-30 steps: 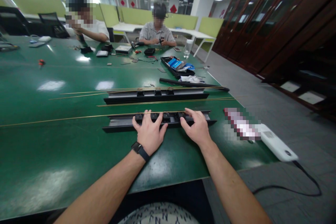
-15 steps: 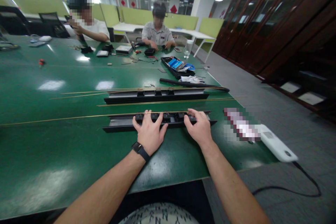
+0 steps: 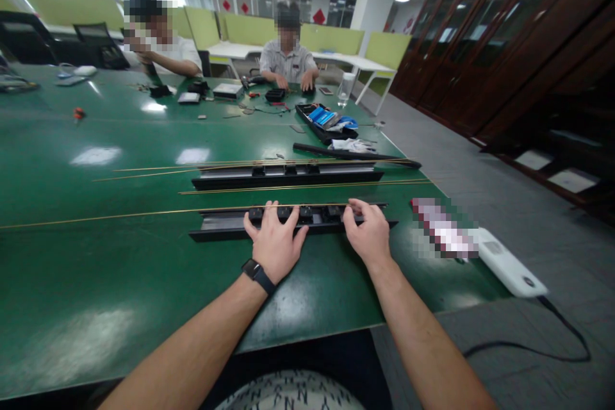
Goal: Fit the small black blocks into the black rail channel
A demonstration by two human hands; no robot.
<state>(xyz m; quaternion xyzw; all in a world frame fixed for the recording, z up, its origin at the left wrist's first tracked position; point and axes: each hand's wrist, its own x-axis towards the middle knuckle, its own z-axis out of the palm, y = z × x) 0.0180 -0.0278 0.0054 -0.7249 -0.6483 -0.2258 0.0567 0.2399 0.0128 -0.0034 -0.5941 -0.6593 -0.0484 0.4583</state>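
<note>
My left hand (image 3: 275, 237), with a dark watch on its wrist, lies spread over the nearer black channel-shaped rail (image 3: 221, 224). Its fingertips rest on small black blocks (image 3: 305, 214) set inside the rail. A long thin brass rod (image 3: 144, 214) runs from the left along the rail's far side, behind my fingertips. Toward the rail's right end, my right hand (image 3: 369, 230) has thumb and forefinger bent together around the rod's end; the exact contact is small and partly hidden. Another black block (image 3: 331, 213) sits between the two hands.
Behind lies a second similar rail (image 3: 288, 180) with more brass rods (image 3: 307, 188). Farther off are a black tube (image 3: 355, 155), white gloves (image 3: 353, 145) and a black tray (image 3: 317, 131). A white power strip (image 3: 509, 262) is at the right edge. Two people sit opposite.
My right hand has shifted slightly right along the rail, its thumb and forefinger closer together. My left hand stays in place. The person opposite has moved a hand.
</note>
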